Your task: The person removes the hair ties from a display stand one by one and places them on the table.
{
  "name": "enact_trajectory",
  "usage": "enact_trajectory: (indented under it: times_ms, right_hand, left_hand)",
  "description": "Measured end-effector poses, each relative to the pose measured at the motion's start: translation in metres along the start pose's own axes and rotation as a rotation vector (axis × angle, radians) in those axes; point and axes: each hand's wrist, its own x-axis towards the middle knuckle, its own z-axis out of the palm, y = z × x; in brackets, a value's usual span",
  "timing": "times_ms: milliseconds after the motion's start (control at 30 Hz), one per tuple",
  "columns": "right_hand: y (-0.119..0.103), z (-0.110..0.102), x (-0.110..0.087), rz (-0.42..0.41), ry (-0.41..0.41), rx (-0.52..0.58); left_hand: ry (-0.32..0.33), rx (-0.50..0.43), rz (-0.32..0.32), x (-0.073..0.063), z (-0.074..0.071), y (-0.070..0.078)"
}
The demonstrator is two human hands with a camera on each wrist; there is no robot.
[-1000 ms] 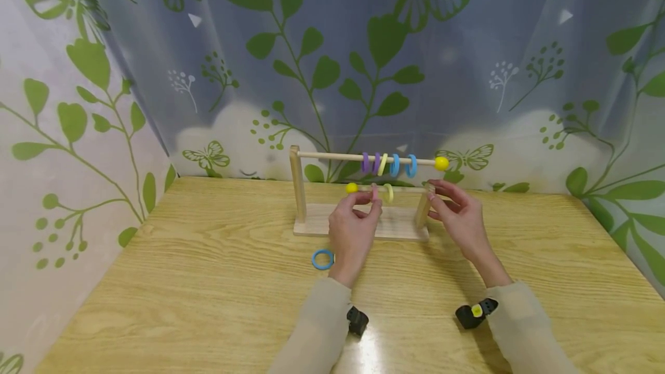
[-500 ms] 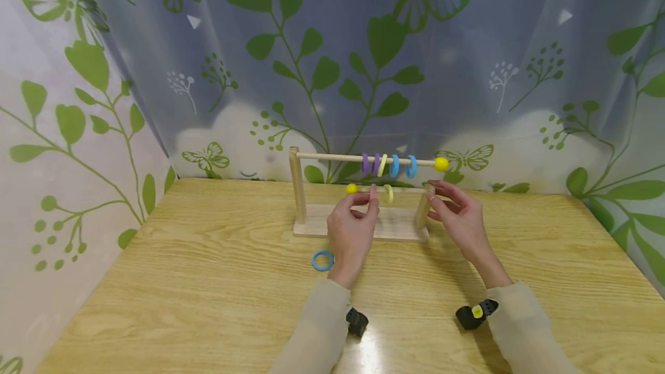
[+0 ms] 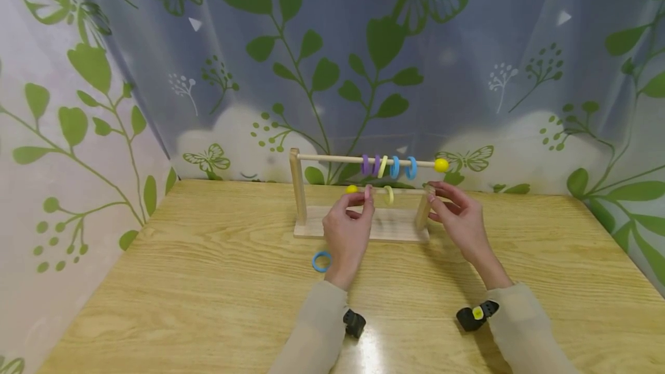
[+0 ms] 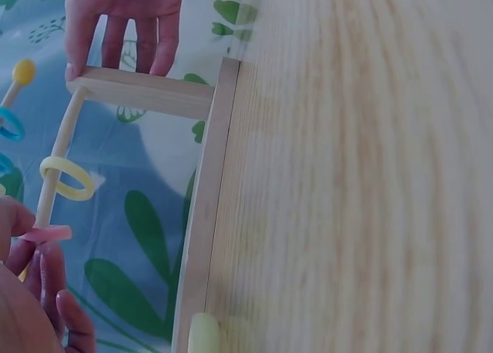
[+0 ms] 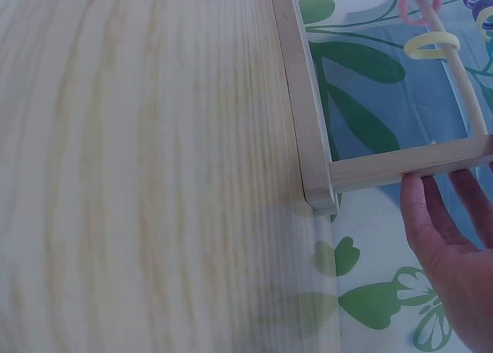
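A blue-and-white curtain printed with green leaves and butterflies (image 3: 332,74) hangs at 12 o'clock behind a light wood-grained table (image 3: 208,310). On it stands a pale wooden two-rod stand (image 3: 395,225), a tall square wooden upright (image 3: 299,189) at its 9 o'clock end and a short square wooden upright (image 3: 423,211) at 3 o'clock. Two hands in beige sleeves (image 3: 312,331) reach in from 6 o'clock. The right hand (image 3: 459,218) grips the short upright near its top, thumb opposite the fingers. The left hand (image 3: 347,229) pinches a slim pink ring (image 3: 368,191) around the thin wooden lower rod (image 3: 407,192); a round pale yellow ring (image 3: 392,195) hangs just beside it at 3 o'clock. Across the thin wooden upper rod (image 3: 332,159) hang two purple rings (image 3: 365,165), one light yellow ring (image 3: 383,167) and two sky-blue rings (image 3: 411,168). A flat blue ring (image 3: 314,263) lies on the table at 8 o'clock from the stand, partly hidden by the left arm. Small yellow balls (image 3: 441,165) cap the rods' free ends, upper at 3 o'clock, lower at 9.
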Motion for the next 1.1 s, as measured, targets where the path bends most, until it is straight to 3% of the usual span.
enact_trajectory:
  times_ms: [1100]
  right_hand:
    - [-0.001, 0.000, -0.001, 0.003, 0.003, -0.019]
  left_hand:
    - [0.036, -0.035, -0.037, 0.006, -0.011, -0.002]
